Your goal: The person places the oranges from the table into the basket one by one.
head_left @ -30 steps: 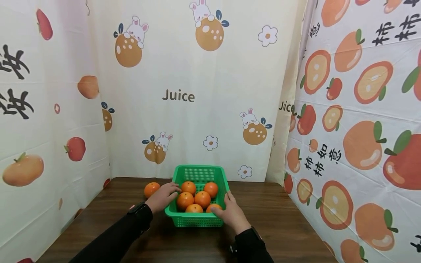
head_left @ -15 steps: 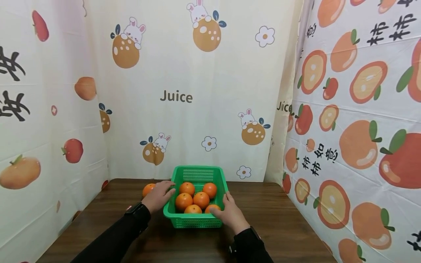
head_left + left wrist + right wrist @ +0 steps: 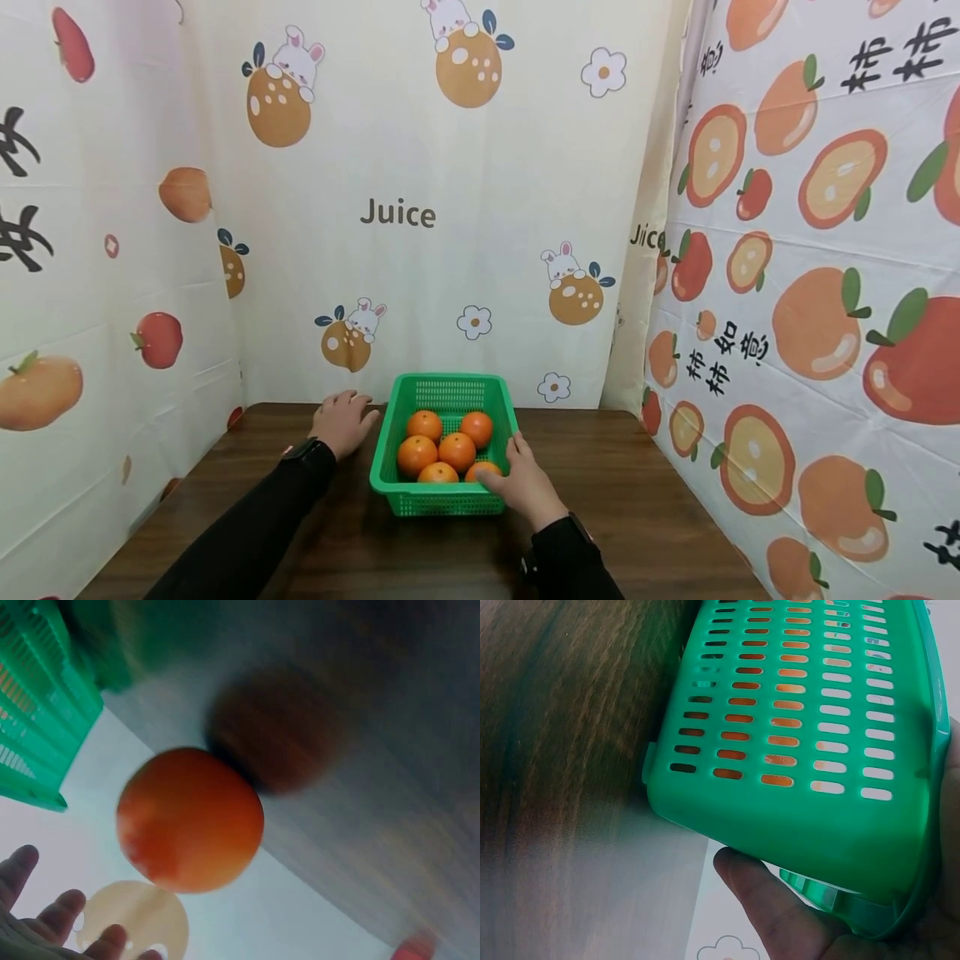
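Note:
A green plastic basket [image 3: 446, 500] stands on the table with several oranges [image 3: 457, 452] inside. My right hand [image 3: 528, 483] grips its right side near the front corner, the thumb over the rim. In the right wrist view a finger [image 3: 772, 904] lies along the outside of the slotted wall. To the basket's left, my left hand [image 3: 343, 423] hovers near the back of the table, its fingers spread and holding nothing. A single orange [image 3: 190, 820] outside the basket shows close to these fingers [image 3: 56, 919] in the left wrist view. From the head view it is hidden behind the left hand.
A dark brown wooden table [image 3: 420, 554] carries all of this. Printed curtains surround it: a cream one [image 3: 517, 167] at the back, a fruit-patterned one [image 3: 750, 342] on the right and another [image 3: 105, 350] on the left.
My left hand has left the basket's left rim and moved left to the loose orange, now covering it in the head view. My right hand stays on the basket.

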Available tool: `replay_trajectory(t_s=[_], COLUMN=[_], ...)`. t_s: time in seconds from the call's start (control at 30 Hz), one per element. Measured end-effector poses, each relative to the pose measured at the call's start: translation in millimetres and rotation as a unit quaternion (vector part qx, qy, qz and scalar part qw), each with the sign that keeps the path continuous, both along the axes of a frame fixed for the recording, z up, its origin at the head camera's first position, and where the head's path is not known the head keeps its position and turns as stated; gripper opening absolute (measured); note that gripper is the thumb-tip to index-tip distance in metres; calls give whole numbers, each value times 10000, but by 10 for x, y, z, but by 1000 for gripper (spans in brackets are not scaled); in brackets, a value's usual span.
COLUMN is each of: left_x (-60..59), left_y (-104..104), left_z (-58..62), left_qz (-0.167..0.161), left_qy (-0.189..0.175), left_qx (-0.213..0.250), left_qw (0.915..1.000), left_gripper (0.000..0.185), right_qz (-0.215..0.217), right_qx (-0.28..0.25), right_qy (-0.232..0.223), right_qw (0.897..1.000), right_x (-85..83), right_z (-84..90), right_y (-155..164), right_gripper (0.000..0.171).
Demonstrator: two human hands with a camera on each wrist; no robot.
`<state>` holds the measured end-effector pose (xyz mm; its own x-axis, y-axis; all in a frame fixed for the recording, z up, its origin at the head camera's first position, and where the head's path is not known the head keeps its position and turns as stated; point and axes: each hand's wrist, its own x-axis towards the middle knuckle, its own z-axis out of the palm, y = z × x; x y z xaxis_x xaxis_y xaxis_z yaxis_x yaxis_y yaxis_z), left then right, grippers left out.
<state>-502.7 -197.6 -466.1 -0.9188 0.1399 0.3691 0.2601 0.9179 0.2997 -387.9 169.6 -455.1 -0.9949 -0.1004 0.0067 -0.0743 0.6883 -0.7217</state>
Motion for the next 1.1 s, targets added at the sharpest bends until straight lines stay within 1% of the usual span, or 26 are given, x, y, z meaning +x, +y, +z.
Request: replay_trajectory(t_s=[0.1, 0.23, 0.37, 0.47, 0.57, 0.63, 0.8, 0.97, 1.1], left_x=[-18, -44, -78, -110, -138, -160, -250, -316, -308], left_y=[-20, -12, -20, -35, -63, -100, -212, -271, -307], left_z=[34, 67, 53, 35, 12, -7, -61, -71, -100], left_qz=[159, 228, 310, 255, 132, 87, 121, 211, 257], left_qy=[-319, -685, -996, -1136, -1151, -1091, -942, -1057, -1171], left_qx=[-24, -139, -350, -435, -480, -532, -605, -632, -681], left_qw=[9994, 9973, 9939, 9922, 9921, 9926, 9936, 9922, 9904], left_gripper=[51, 51, 52, 54, 49, 43, 33, 36, 41], right_qz=[-3, -12, 3, -45, -74, -72, -87, -106, -101], right_qx=[-40, -5, 44, 3, -32, -32, -51, 2, -5], right_qy=[-1, 51, 86, 67, 45, 36, 23, 75, 37], right_qw=[10000, 10000, 10000, 10000, 10000, 10000, 9999, 9999, 9999], right_x=[3, -1, -4, -3, -13, -21, -36, -38, -33], right_z=[5, 12, -3, -7, -5, -1, 29, 36, 9], right_y=[-10, -15, -32, -35, -29, -26, -26, -26, -30], right_gripper=[102, 100, 100, 100, 101, 102, 101, 99, 99])
